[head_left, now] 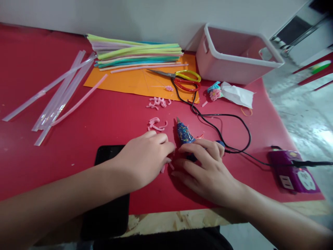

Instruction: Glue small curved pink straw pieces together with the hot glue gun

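My left hand (pixel 145 159) is low over the red tabletop with its fingers curled together. Short pink pipe cleaner pieces (pixel 163 168) lie just under its fingertips; whether it grips one is hidden. Across a small gap is my right hand (pixel 205 170), fingers spread and pointing left near the tabletop. A blue, glue-flecked hot glue gun (pixel 184 133) lies just beyond the right hand, which partly covers it. Bent pink pipe cleaner pieces (pixel 156 124) are in front of my left hand, with another small pile (pixel 157 102) farther back.
A black phone (pixel 109 215) lies under my left forearm. Glue sticks (pixel 65 86), a pipe cleaner bundle (pixel 140 52) on orange paper (pixel 125 84), scissors (pixel 179 78) and a pink bin (pixel 234 66) stand behind. The black cord (pixel 221 130) loops right toward a purple power strip (pixel 291 170).
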### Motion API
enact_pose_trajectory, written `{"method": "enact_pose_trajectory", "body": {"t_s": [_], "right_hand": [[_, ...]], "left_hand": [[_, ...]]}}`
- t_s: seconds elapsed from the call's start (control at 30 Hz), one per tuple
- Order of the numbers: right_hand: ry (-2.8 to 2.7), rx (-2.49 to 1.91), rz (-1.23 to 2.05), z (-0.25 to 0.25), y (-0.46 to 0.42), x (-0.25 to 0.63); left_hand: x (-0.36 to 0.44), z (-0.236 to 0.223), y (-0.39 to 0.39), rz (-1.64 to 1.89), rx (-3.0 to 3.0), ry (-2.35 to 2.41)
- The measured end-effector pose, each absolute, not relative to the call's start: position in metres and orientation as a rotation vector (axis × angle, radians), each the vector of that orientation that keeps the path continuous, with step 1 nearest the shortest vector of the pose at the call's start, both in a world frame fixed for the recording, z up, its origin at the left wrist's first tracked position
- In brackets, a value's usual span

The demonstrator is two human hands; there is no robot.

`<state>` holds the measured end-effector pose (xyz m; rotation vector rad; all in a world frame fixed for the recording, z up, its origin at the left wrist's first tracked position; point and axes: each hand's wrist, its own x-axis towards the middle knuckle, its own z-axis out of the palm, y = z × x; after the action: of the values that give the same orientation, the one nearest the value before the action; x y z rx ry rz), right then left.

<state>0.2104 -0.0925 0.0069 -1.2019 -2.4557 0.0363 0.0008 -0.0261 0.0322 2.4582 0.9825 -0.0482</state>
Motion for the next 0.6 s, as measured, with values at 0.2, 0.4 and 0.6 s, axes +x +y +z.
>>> {"method": "enact_pose_trajectory", "body": {"t_s": [0.2,0.4,0.6], "right_hand": [[-2.455,-1.154,0.059,0.005,-0.089,0.21],[-2.41,-1.125,0.071,0.005,-0.088,0.211],[-2.096,-1.153,-0.045,0.01,-0.088,0.21]], "left_hand": [[-0.001,0.032,-0.024,-0.056,2.423,0.936],[-0.003,0.031,-0.024,-0.017,2.366,0.927],[0.005,0.033,-0.035,0.388,1.794,0.97]]}}
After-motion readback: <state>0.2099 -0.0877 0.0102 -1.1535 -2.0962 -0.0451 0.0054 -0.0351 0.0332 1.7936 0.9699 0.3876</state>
